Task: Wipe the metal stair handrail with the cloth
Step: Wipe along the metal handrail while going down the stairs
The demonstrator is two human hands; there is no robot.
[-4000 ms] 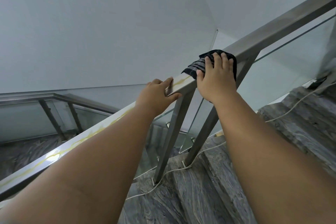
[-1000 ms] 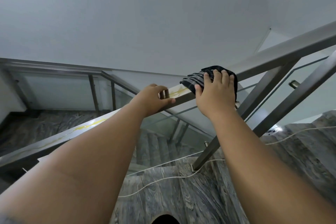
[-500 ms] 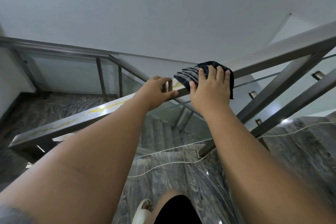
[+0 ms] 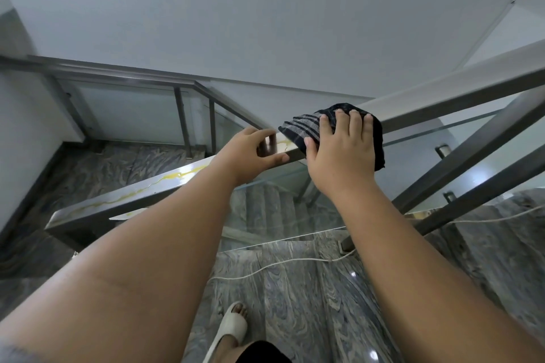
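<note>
Cloth (image 4: 300, 130) slid down handrail (image 4: 442, 97) (yellow-streaked); marble stairs (image 4: 295, 289).

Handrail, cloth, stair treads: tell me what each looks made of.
Handrail: metal, likely brushed stainless steel; grey satin sheen with soft reflections, yellowish streaks on top.
Cloth: soft woven or knitted fabric, dark with pale stripes; it drapes over the rail.
Stair treads: polished stone, perhaps marble or granite; swirled grey veining and glossy highlights.
</note>
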